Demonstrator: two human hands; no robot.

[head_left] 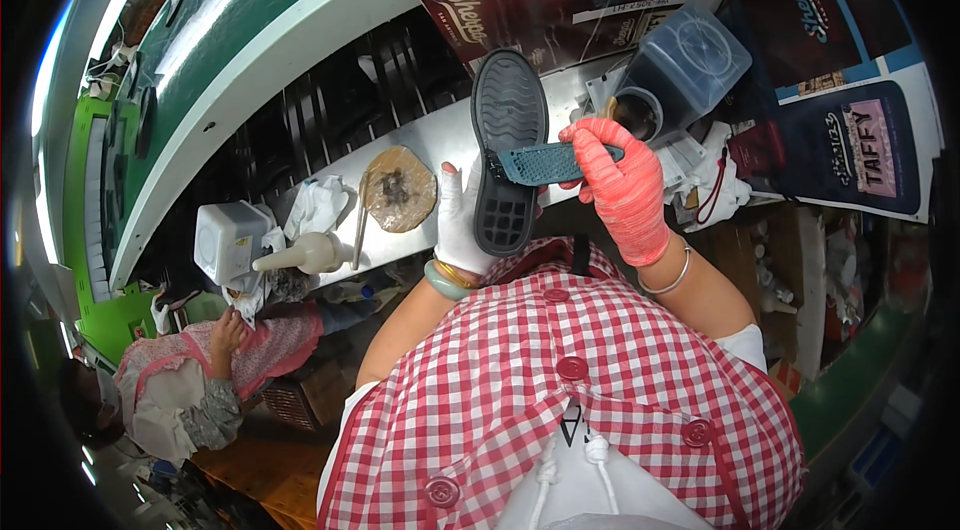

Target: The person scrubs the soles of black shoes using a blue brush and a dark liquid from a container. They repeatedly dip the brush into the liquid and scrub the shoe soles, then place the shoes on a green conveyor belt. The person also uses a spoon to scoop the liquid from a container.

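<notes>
From my distant place, I see that the left hand (pixel 460 228) is gloved in plain white, and the right hand (pixel 628 192) in coral with paler streaks. The shoe sole (pixel 510 115) is black, patterned with wavy ridges at one end and small squares at the other. The strip (pixel 545 165) is teal, with a fine mesh-like pattern. I notice also an apron (pixel 640 380) of red and white checks, its buttons (pixel 572 368) dark red, and a pale green bangle (pixel 447 283).

The sole (pixel 508 100) is between a bottle (pixel 318 253), left, and a tub (pixel 690 60), right.
</notes>
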